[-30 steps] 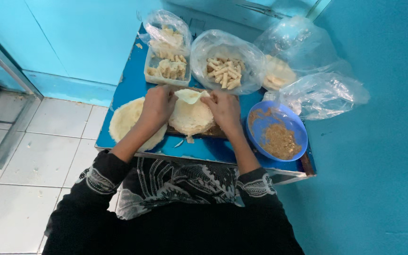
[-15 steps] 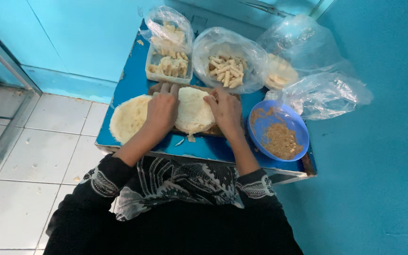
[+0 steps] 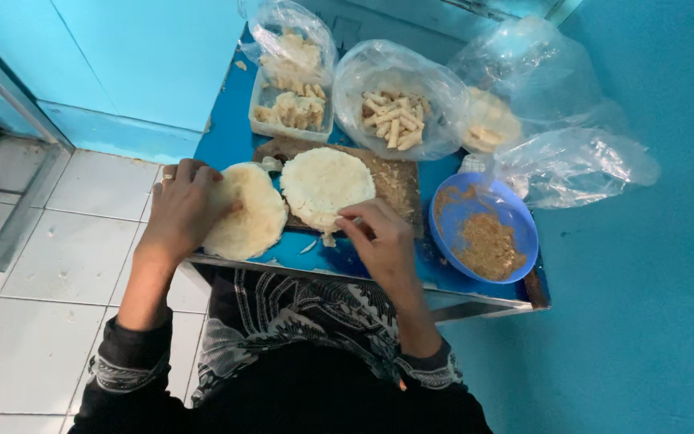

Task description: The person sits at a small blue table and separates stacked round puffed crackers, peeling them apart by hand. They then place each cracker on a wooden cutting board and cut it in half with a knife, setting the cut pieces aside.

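The left hand (image 3: 182, 210) has shifted left onto the stack of wrappers (image 3: 244, 213), fingers spread flat; the right hand (image 3: 379, 237) pinches the single wrapper's (image 3: 324, 186) lower edge on the board (image 3: 395, 181); the fold is gone.

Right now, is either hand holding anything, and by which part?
Left hand lies flat on the left dough round; right hand pinches the board round's near edge.

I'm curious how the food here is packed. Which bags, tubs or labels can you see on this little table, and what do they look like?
Clear bag: far left corner, crumpled, pale pieces inside.
Clear tub: just in front of that bag, rectangular, pale chunks inside.
Clear bag: far middle, rounded, short pale sticks inside.
Clear bag: far right, puffed up, pale contents.
Clear bag: right edge, flattened, contents unclear.
No labels, signs or screens show.
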The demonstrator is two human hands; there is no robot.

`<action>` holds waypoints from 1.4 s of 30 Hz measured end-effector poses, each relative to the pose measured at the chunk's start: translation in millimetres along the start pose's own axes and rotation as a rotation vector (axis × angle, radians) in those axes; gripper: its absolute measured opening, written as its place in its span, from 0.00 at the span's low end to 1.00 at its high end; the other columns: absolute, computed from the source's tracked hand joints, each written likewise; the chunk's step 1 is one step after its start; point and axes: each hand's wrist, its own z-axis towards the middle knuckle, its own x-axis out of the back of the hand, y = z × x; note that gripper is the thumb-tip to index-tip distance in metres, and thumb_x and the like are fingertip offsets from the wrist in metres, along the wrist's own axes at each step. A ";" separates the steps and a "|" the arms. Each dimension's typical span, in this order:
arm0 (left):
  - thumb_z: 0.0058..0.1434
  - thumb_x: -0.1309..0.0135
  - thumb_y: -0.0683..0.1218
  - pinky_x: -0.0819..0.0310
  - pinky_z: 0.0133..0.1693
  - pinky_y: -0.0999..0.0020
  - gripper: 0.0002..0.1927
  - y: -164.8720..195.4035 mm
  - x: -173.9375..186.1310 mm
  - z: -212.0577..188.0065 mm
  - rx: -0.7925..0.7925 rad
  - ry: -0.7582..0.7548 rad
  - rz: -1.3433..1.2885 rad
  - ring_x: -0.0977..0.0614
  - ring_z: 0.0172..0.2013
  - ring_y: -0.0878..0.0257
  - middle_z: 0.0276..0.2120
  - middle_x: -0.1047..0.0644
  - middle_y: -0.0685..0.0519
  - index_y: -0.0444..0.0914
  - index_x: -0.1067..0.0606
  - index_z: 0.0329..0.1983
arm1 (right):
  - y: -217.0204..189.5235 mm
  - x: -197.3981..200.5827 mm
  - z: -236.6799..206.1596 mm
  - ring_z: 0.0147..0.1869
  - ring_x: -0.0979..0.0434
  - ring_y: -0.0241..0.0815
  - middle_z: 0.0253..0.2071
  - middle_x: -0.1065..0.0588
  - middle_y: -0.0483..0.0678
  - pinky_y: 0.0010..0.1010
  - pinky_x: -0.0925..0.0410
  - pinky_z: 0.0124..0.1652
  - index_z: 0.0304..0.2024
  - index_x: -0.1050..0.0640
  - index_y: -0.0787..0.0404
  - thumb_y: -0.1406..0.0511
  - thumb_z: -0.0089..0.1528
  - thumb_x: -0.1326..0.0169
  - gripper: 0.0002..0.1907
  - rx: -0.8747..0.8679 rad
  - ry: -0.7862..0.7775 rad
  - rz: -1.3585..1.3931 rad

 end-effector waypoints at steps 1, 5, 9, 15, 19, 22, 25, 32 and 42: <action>0.53 0.32 0.53 0.30 0.48 0.46 0.23 -1.0 -2.6 0.6 0.025 -0.037 -0.013 0.25 0.51 0.41 0.51 0.26 0.44 0.36 0.23 0.47 | -3.0 -4.8 -3.3 0.36 0.17 0.38 0.41 0.22 0.48 0.28 0.26 0.35 0.43 0.19 0.62 0.69 0.63 0.37 0.06 0.015 -0.013 0.037; 0.55 0.33 0.49 0.28 0.49 0.49 0.16 1.0 -8.3 5.2 0.106 -0.137 -0.037 0.24 0.51 0.42 0.48 0.24 0.45 0.38 0.25 0.41 | -10.4 -23.3 -13.3 0.35 0.18 0.37 0.39 0.21 0.47 0.28 0.27 0.34 0.42 0.19 0.62 0.69 0.62 0.36 0.07 0.010 -0.031 0.096; 0.55 0.34 0.44 0.28 0.42 0.49 0.21 6.0 5.3 8.2 0.108 -0.070 -0.187 0.20 0.45 0.39 0.45 0.21 0.43 0.36 0.28 0.49 | -10.4 -27.8 -15.6 0.34 0.19 0.36 0.40 0.21 0.47 0.27 0.28 0.33 0.44 0.19 0.62 0.70 0.62 0.36 0.08 -0.018 -0.054 0.137; 0.57 0.38 0.33 0.22 0.39 0.70 0.23 34.4 46.3 -2.3 0.324 -0.031 -1.108 0.17 0.42 0.60 0.45 0.19 0.46 0.37 0.31 0.54 | -26.5 -20.7 -19.8 0.40 0.21 0.35 0.44 0.21 0.46 0.27 0.26 0.38 0.49 0.19 0.60 0.70 0.63 0.36 0.12 -0.053 -0.048 0.293; 0.61 0.40 0.31 0.20 0.45 0.70 0.23 81.8 39.4 -20.5 0.245 0.148 -1.224 0.17 0.49 0.61 0.49 0.20 0.44 0.35 0.34 0.57 | -43.6 -29.9 -27.0 0.50 0.22 0.36 0.54 0.26 0.47 0.27 0.23 0.45 0.58 0.26 0.61 0.70 0.59 0.34 0.25 -0.063 -0.155 0.595; 0.63 0.41 0.32 0.19 0.49 0.70 0.24 105.9 22.6 -25.2 0.236 0.138 -1.422 0.17 0.52 0.60 0.52 0.21 0.44 0.36 0.36 0.59 | -36.7 -49.9 -26.4 0.49 0.22 0.37 0.55 0.30 0.50 0.27 0.23 0.44 0.59 0.28 0.63 0.70 0.53 0.30 0.33 0.046 -0.010 0.466; 0.65 0.42 0.33 0.20 0.49 0.69 0.26 114.8 3.7 -23.0 0.245 0.094 -1.549 0.19 0.53 0.60 0.53 0.22 0.42 0.36 0.37 0.64 | -8.9 -67.6 -27.9 0.51 0.19 0.34 0.51 0.24 0.47 0.28 0.22 0.47 0.53 0.24 0.65 0.73 0.60 0.35 0.19 -0.143 0.086 0.577; 0.65 0.41 0.35 0.21 0.54 0.67 0.21 131.5 -25.3 -51.6 0.093 0.276 -1.225 0.22 0.59 0.61 0.62 0.25 0.44 0.33 0.32 0.60 | 45.7 -82.5 -43.4 0.47 0.21 0.32 0.46 0.19 0.47 0.27 0.25 0.46 0.51 0.20 0.71 0.74 0.68 0.46 0.10 -0.280 0.184 0.795; 0.70 0.44 0.37 0.18 0.44 0.73 0.13 136.2 -25.7 -81.4 0.241 0.208 -1.310 0.19 0.45 0.67 0.50 0.23 0.50 0.32 0.24 0.57 | -17.6 -25.9 -37.5 0.60 0.23 0.42 0.57 0.27 0.48 0.31 0.27 0.57 0.50 0.20 0.62 0.68 0.61 0.36 0.15 0.102 -0.065 0.479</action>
